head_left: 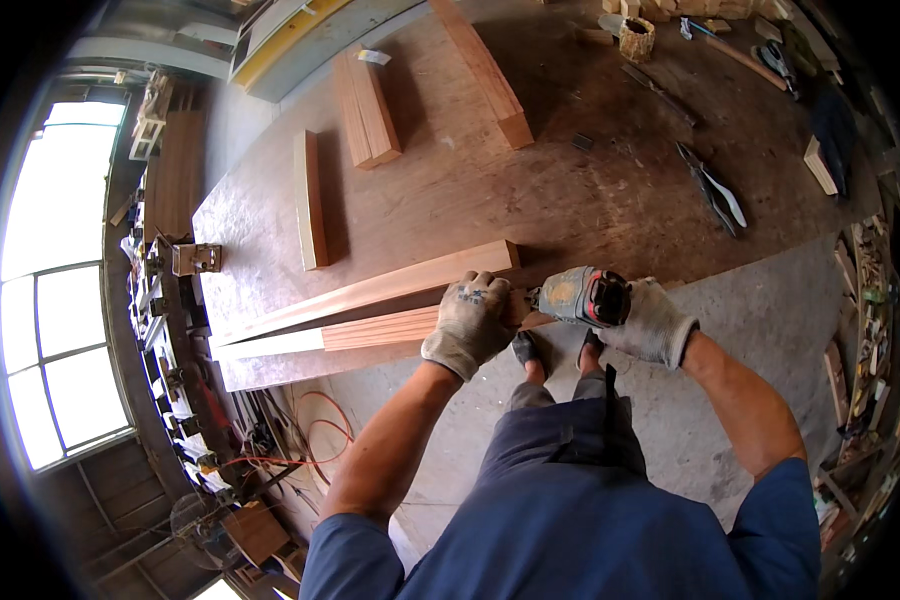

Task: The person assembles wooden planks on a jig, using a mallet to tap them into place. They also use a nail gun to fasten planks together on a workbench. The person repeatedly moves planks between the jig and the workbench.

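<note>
Right grip [652, 322] apparently holds a drill [572, 296], with pliers [703, 177] and beams [365, 108] lying beyond.

This looks like a woodworking workshop: lengths of timber [380, 328] lie on a broad, scuffed worktop [610, 200], pliers [698, 172] and a hammer [745, 61] lie toward its right, and a power tool [570, 295] is in hand at the near edge. Below is a bare concrete floor [760, 310], with wood scraps [836, 385] crowded along the right.
</note>
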Demonstrator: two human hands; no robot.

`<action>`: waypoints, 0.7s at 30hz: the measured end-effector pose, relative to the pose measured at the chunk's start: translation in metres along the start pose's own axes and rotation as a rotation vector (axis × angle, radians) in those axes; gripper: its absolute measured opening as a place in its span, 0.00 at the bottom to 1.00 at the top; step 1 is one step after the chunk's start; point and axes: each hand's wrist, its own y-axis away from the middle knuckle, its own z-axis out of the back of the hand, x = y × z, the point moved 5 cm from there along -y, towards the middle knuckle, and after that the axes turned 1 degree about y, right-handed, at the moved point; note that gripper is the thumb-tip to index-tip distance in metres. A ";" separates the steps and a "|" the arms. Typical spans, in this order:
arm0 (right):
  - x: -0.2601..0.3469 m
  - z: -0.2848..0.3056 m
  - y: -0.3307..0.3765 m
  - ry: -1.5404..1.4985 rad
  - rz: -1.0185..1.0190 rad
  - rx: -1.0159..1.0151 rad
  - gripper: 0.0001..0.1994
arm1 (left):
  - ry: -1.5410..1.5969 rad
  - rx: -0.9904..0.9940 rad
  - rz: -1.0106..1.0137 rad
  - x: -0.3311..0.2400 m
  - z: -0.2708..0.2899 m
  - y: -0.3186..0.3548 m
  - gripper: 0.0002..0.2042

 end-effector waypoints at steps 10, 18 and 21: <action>0.005 0.004 -0.002 0.036 0.001 0.010 0.11 | 0.005 -0.027 -0.018 -0.001 0.001 0.000 0.17; 0.003 0.001 -0.001 0.074 0.032 -0.034 0.11 | 0.007 -0.063 -0.041 0.000 0.000 0.001 0.15; 0.003 0.006 0.000 -0.011 -0.036 -0.001 0.10 | 0.010 -0.059 -0.038 0.000 0.002 0.001 0.15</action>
